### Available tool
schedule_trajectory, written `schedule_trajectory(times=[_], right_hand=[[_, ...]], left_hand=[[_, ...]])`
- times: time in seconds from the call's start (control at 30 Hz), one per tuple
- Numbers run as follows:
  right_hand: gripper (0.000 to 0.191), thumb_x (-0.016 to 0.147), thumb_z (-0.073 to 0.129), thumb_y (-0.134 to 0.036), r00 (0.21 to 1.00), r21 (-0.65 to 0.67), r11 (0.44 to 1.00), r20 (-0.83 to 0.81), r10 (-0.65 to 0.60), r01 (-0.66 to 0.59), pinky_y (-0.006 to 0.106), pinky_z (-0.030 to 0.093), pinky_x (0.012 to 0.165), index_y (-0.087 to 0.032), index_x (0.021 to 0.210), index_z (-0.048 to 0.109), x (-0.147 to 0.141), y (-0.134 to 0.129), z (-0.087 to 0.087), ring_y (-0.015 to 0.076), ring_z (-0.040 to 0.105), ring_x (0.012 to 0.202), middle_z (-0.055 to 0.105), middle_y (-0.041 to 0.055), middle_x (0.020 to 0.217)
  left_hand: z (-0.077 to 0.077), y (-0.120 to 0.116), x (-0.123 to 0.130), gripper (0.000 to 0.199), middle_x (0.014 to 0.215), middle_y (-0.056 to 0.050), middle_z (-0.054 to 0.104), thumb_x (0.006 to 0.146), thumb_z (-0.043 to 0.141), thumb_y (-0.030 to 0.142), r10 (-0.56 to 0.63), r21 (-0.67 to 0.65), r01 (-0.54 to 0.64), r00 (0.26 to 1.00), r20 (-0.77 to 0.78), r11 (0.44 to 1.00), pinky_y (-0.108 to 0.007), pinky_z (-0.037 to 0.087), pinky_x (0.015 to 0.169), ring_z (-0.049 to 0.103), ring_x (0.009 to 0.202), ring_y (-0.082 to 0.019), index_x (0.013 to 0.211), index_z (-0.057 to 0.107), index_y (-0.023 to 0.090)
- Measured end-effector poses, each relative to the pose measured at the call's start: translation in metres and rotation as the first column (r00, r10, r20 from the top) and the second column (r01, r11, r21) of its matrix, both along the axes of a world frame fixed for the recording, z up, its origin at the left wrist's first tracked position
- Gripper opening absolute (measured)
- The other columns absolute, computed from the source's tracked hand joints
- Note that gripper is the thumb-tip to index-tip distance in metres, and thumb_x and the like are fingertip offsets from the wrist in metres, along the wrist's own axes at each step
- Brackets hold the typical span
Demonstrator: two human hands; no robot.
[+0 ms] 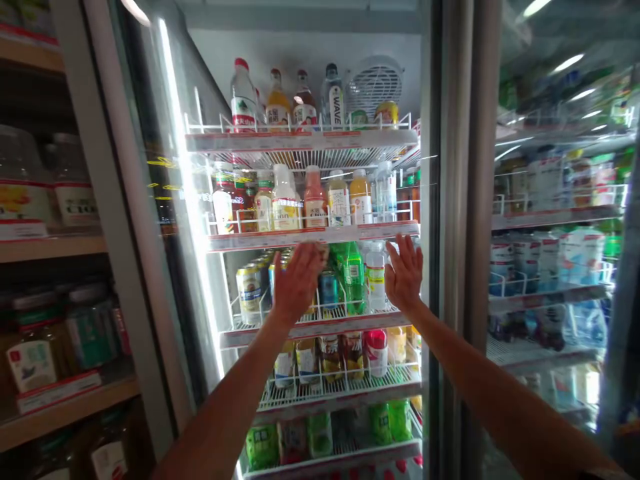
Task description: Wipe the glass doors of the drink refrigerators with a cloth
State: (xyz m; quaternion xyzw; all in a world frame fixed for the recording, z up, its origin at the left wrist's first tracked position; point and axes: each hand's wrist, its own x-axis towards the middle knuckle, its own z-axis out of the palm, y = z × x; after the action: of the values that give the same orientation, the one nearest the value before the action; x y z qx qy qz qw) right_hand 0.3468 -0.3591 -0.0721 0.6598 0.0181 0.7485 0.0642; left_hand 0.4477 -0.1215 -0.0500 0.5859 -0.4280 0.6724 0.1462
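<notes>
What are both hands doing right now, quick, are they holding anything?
Left hand: mostly its back shows, so I can't tell whether it's holding something.
Right hand: open, fingers spread, nothing visibly held.

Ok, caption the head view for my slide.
Left hand and right hand raised before shelves of bottles and cans in a lit cooler.

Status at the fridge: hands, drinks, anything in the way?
Right hand raised, open; left hand raised, grip unclear. Green bottle upright on shelf, seen between them. Left hand blocks view of part of that shelf.
</notes>
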Motion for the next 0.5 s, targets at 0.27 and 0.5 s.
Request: schedule_trajectory(times=[0.27, 0.5], right_hand=[[0.051, 0.091, 0.037, -0.023, 1.000, -0.001, 1.000, -0.007, 0.022, -0.022, 0.051, 0.022, 0.113, -0.024, 0.142, 0.034, -0.001, 0.002, -0.001, 0.0230, 0.024, 0.141, 0.034, 0.0072, 0.150], [0.053, 0.091, 0.035, -0.020, 0.997, -0.056, 0.998, -0.066, 0.029, -0.033, 0.049, 0.021, 0.114, -0.026, 0.144, 0.029, -0.009, -0.005, -0.008, 0.0203, 0.019, 0.143, 0.031, 0.0056, 0.151]], left_hand=[[0.003, -0.008, -0.005, 0.045, 0.141, -0.009, 0.045, 0.091, 0.037, 0.023, 0.033, -0.149, -0.033, 0.999, -0.006, 0.988, -0.045, 0.007, 0.116, 0.026, 0.139, -0.019, 0.135, 0.043, 0.019], [-0.004, 0.037, 0.018, 0.047, 0.145, -0.010, 0.040, 0.091, 0.040, 0.027, 0.068, -0.149, -0.078, 0.995, -0.072, 0.986, -0.048, -0.002, 0.116, 0.024, 0.140, -0.022, 0.137, 0.038, 0.021]])
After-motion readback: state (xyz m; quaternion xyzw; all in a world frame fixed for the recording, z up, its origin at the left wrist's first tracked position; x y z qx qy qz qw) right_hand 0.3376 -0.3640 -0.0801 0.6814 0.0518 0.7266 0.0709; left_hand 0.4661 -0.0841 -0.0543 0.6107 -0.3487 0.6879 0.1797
